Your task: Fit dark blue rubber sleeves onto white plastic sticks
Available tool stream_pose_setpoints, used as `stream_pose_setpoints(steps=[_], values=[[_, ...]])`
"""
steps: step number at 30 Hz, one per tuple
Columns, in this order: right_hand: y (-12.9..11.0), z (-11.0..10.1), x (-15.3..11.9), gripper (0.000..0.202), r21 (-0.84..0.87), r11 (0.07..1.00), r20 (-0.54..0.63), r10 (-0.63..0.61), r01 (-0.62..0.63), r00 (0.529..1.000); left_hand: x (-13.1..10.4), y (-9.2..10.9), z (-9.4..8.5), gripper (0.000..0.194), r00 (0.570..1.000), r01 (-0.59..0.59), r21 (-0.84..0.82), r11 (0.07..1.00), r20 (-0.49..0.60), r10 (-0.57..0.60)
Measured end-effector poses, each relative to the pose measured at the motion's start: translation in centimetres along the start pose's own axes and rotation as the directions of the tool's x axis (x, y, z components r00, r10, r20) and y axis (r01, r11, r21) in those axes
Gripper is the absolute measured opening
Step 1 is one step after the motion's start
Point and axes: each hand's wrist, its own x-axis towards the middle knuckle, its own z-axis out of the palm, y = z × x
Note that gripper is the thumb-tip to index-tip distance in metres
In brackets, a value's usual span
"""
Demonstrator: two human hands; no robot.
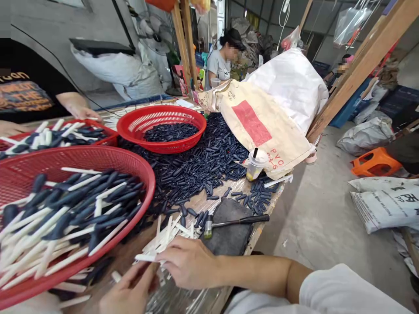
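Observation:
My right hand (188, 261) pinches a white plastic stick (145, 258) near the table's front edge. Just below and left of it, my left hand (131, 285) has its fingers bent close together near the stick; what they hold, if anything, is hidden. A pile of loose white sticks (170, 231) lies right behind my hands. Beyond my right hand a hammer (235, 221) rests on a dark pad (225, 244). Many dark blue handles (193, 174) are heaped across the table behind.
A large red basket (149, 174) of white sticks with blue handles stands at left. Behind are another red basket (196, 139), a smaller red tray (111, 138), a lidded cup (256, 163) and a PVC sack (252, 117). A person's hand (85, 112) is at far left.

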Motion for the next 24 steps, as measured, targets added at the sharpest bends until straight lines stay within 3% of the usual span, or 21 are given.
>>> stream_pose_setpoints(steps=[2,4,6,9,13,15,17,20,24], values=[[0.1,-0.5,-0.4,0.015,-0.036,0.999,0.011,-0.020,0.021,1.000,-1.7,0.8,0.8,0.027,0.995,0.102,-0.264,0.959,0.031,-0.097],[0.4,-0.6,-0.9,0.013,-0.059,0.997,0.008,-0.044,0.044,0.999,-2.7,1.3,1.2,0.028,0.975,0.214,-0.470,0.856,0.153,-0.160],[0.6,-0.6,-1.3,0.014,-0.066,0.996,-0.005,-0.066,0.066,0.998,-3.1,1.5,1.3,0.031,0.943,0.317,-0.558,0.767,0.275,-0.189],[0.8,-0.5,-1.7,0.018,-0.059,0.997,-0.028,-0.043,0.041,0.999,-3.2,1.4,1.3,0.038,0.915,0.384,-0.594,0.707,0.345,-0.208],[0.4,-1.2,-2.1,0.018,0.018,1.000,-0.067,0.014,-0.012,0.998,-3.9,1.4,1.8,0.038,0.935,0.341,-0.642,0.687,0.309,-0.175],[-0.1,-2.1,-2.4,0.018,0.116,0.993,-0.111,0.023,-0.010,0.994,-4.6,1.4,2.1,0.035,0.951,0.298,-0.683,0.667,0.276,-0.142],[-0.4,-2.9,-2.7,0.017,0.254,0.964,-0.132,0.120,-0.083,0.984,-5.1,1.5,2.5,0.033,0.955,0.283,-0.718,0.636,0.269,-0.120],[-0.4,-3.6,-2.9,0.020,0.506,0.832,-0.019,0.273,-0.226,0.962,-5.4,1.3,2.8,0.031,0.959,0.268,-0.759,0.593,0.271,-0.086],[0.0,-3.5,-3.2,0.022,0.635,0.683,0.158,0.343,-0.361,0.926,-5.5,0.9,2.7,0.031,0.962,0.259,-0.801,0.541,0.261,-0.073]])
